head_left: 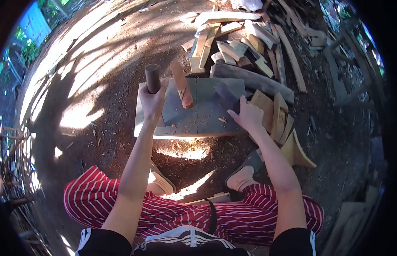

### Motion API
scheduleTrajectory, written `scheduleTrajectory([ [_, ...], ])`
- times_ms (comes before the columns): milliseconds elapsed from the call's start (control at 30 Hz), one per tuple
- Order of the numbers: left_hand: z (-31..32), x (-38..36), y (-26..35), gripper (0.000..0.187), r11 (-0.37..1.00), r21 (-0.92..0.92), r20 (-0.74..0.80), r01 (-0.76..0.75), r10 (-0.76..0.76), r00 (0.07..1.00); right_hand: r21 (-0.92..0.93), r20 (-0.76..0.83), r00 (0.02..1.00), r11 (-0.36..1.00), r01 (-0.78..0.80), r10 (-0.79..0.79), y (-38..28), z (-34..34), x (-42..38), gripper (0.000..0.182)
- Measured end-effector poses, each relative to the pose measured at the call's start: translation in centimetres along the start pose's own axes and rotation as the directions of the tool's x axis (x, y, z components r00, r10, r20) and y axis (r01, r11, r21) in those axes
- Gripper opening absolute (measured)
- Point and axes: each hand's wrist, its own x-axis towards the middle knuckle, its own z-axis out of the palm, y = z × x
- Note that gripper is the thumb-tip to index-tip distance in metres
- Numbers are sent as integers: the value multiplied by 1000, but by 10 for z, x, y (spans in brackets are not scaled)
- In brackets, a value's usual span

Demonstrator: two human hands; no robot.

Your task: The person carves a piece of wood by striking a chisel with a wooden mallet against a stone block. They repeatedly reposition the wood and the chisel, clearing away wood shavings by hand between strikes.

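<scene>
My left hand [153, 102] is closed around a dark brown cylinder [152, 77] that stands up above the left side of a low grey work board [207, 121]. My right hand [251, 116] grips the near end of a dark rectangular block [226, 94] at the board's right side, thumb on the near side and index finger along the far side. Between the hands, a reddish-brown strip of wood [181, 85] lies tilted across the board, its far end past the edge. It touches neither hand. Small chips are scattered on the board.
A heap of cut wood pieces [230, 49] lies beyond the board. A long curved timber [254, 81] and several blocks [273, 113] sit at the right. A curved pale piece [297, 151] rests near my right foot. My legs in red striped trousers [172, 213] flank the near side.
</scene>
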Motion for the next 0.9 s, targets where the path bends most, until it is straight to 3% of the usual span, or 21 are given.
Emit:
scheduleTrajectory([
  [33,0,0,-3,22,993,52,-54,-109,112,992,-22,1,1000,1000,19,-19,2,5,2,63],
  [67,0,-1,-6,22,971,112,-104,-210,221,970,-104,-224,960,984,146,-166,4,13,5,60],
  [100,0,-2,-6,22,975,102,-130,-199,212,969,-206,-420,850,946,252,-318,1,9,7,58],
  [167,0,-3,-6,30,953,-22,-290,-302,283,914,-209,-423,811,915,346,-404,-18,8,14,57],
  [267,-3,-2,-8,25,954,24,-334,-299,289,897,-169,-367,786,866,470,-498,-74,12,18,58],
  [333,-5,-2,-10,24,946,40,-362,-322,314,877,35,-343,846,894,447,-409,-115,28,23,60],
  [467,-10,1,-20,24,939,-5,-400,-344,314,861,197,-364,866,881,430,-342,-149,59,52,59],
  [567,-12,-3,-13,23,931,84,-401,-354,357,843,319,-220,925,873,368,-309,-146,49,66,53],
  [600,-11,-5,-14,22,913,115,-376,-391,405,834,836,66,978,546,55,-199,-139,38,65,48],
  [633,-13,-6,-12,22,919,107,-399,-379,389,830,924,374,894,20,-381,-248,-130,28,62,43],
  [667,-12,-5,-9,22,922,97,-390,-375,382,838,838,423,847,-217,-501,-323,-119,22,57,36],
  [700,-8,-4,-5,22,923,81,-374,-375,377,847,844,426,849,-201,-497,-311,-112,17,48,36],
  [767,-7,1,-5,19,929,63,-380,-365,360,852,684,471,787,-399,-611,-399,-100,10,29,38],
  [833,-8,5,-9,19,936,48,-389,-349,339,856,641,512,764,-417,-644,-392,-91,5,16,36],
  [900,-8,5,-9,19,939,32,-394,-341,326,859,875,412,872,-152,-460,-263,-87,9,10,38],
])
